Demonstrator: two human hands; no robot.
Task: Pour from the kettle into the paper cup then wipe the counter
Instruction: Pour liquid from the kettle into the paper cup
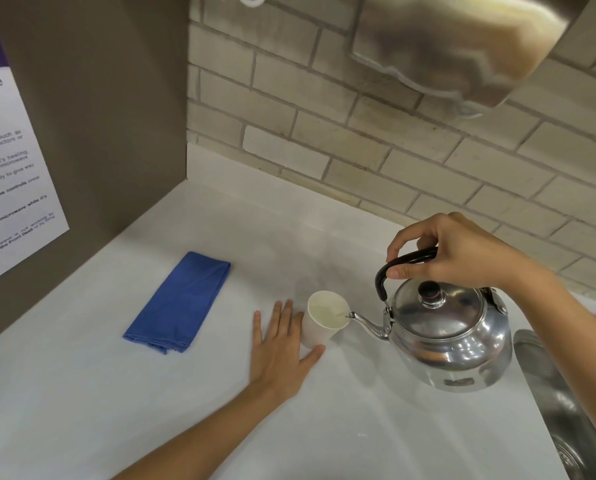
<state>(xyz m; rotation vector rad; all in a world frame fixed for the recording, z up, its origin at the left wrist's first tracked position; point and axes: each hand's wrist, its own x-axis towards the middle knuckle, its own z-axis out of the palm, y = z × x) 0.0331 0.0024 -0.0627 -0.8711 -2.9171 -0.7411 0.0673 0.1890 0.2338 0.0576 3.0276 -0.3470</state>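
Right hand (452,252): closed around black handle of steel kettle (452,336), tilted, spout tip at rim of paper cup (322,322). Left hand (282,348): open, flat on white tabletop (116,393), cup between thumb and fingers. Folded blue cloth (180,301): left of left hand, apart.

A single head-worn wide-angle view looks forward and down, close over the white tabletop (81,393). The brick wall (358,140) fills twelve o'clock, a sink (559,403) sits at four o'clock, and both forearms enter from six.
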